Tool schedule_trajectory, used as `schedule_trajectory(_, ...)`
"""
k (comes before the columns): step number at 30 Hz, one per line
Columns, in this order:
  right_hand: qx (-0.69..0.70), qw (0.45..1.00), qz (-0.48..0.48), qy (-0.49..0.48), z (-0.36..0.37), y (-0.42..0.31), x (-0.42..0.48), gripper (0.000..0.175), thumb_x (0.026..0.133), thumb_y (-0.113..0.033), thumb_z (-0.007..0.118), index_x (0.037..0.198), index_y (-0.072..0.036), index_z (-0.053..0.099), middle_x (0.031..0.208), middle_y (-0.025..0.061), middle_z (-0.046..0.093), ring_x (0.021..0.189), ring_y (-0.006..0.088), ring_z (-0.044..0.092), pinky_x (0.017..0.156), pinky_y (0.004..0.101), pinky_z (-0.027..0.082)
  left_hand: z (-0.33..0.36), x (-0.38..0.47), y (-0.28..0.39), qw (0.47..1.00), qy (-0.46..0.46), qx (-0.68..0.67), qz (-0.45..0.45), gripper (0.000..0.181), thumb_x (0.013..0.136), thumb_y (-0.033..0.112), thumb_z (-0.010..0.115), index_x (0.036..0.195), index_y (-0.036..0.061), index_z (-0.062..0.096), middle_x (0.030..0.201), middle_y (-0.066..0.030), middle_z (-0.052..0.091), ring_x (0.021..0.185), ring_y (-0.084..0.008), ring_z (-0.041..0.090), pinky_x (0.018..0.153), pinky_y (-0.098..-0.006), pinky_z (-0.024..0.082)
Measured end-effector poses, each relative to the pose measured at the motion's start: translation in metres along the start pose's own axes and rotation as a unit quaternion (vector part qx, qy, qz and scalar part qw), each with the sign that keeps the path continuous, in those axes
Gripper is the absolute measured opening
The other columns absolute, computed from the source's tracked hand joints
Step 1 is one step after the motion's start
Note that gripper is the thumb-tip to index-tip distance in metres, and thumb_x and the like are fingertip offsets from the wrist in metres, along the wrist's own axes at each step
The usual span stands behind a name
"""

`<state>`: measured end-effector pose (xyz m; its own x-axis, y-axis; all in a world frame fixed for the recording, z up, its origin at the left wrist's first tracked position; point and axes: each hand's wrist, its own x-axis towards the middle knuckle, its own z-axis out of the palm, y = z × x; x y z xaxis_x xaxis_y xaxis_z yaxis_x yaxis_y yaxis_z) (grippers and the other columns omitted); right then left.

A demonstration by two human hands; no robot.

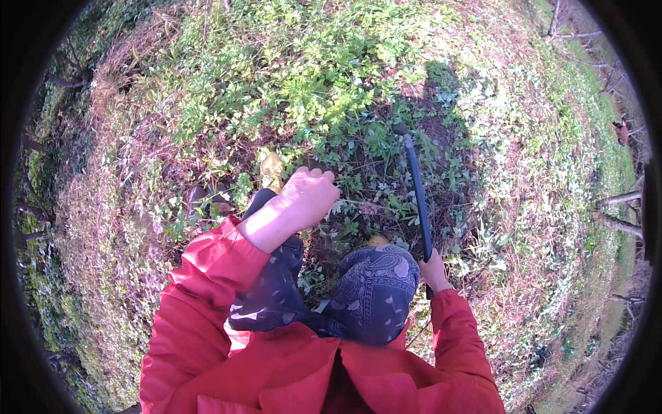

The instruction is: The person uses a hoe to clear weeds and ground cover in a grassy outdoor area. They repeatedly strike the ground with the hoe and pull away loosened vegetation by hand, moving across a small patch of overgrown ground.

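Note:
My right hand (pixel 433 270) grips the lower end of a hand tool with a long, slim blue-green handle (pixel 418 191), beside my right knee. The tool slants up and away, its dark head (pixel 400 129) among the leaves; the shape of the head is partly lost in the plants. In front of my left knee, my left hand (pixel 310 199) hangs above the weeds, back upward and fingers curled under. Its palm is hidden, so whether it holds anything cannot be told. Leafy green weeds (pixel 320 98) cover the ground before me.
I am low to the ground, with patterned dark trousers (pixel 375 290) at the knees. A yellow shoe (pixel 271 168) shows beyond my left hand. Bare branches (pixel 620 199) line the right rim, with a small reddish-brown shape (pixel 620 132) nearby. Dry grass (pixel 119 67) lies at far left.

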<state>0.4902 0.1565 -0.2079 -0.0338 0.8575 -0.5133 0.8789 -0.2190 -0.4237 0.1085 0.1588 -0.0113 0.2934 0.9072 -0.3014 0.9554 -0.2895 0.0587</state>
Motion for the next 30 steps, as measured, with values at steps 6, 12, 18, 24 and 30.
schedule_trajectory(6,0.059,0.998,-0.006,0.028,-0.018,0.058,-0.17,0.019,0.071,-0.006,0.06,0.087,-0.002,0.05,0.058,0.011,0.052,0.048,0.0212,0.053,0.046,0.0357,0.039,0.004,0.003,-0.005,1.0,-0.004,0.025,0.002,0.014,0.068,0.007,0.061,0.082,0.01,0.064,0.088,-0.0082,0.056,0.088,-0.0248,0.058,0.076,-0.0372,0.048)
schedule_trajectory(12,0.068,0.992,-0.031,0.1,-0.025,0.044,-0.184,0.017,0.07,-0.003,0.06,0.082,0.0,0.049,0.053,0.0074,0.047,0.046,0.019,0.049,0.042,0.0331,0.036,-0.002,-0.001,0.008,0.997,0.05,0.057,0.007,0.01,0.067,0.007,0.062,0.076,0.0099,0.064,0.083,-0.0079,0.058,0.085,-0.0238,0.059,0.072,-0.0347,0.048)
schedule_trajectory(18,0.007,0.986,-0.113,0.122,-0.037,-0.031,-0.046,0.028,0.072,-0.012,0.064,0.093,0.0,0.049,0.066,0.0199,0.058,0.061,0.0357,0.059,0.054,0.0419,0.045,-0.008,-0.006,0.024,0.993,0.095,0.038,-0.049,0.009,0.07,0.006,0.058,0.076,0.0088,0.064,0.082,-0.0088,0.058,0.083,-0.0246,0.061,0.07,-0.0373,0.049)
schedule_trajectory(24,-0.124,0.978,-0.11,0.126,-0.038,-0.103,0.05,0.031,0.076,-0.017,0.06,0.099,-0.001,0.048,0.081,0.0238,0.062,0.078,0.0394,0.062,0.069,0.0472,0.049,-0.001,0.005,0.015,0.994,0.064,-0.027,-0.086,0.014,0.072,0.005,0.057,0.083,0.0083,0.064,0.086,-0.0109,0.059,0.088,-0.028,0.061,0.072,-0.0389,0.051)
schedule_trajectory(30,-0.045,0.997,-0.048,0.049,-0.007,-0.035,0.011,0.032,0.074,-0.014,0.058,0.1,0.001,0.047,0.083,0.0249,0.061,0.08,0.039,0.061,0.07,0.0448,0.048,0.002,0.003,0.001,0.993,0.08,-0.022,-0.089,0.014,0.073,0.009,0.056,0.081,0.0065,0.067,0.08,-0.0108,0.065,0.079,-0.0282,0.065,0.068,-0.0357,0.052)
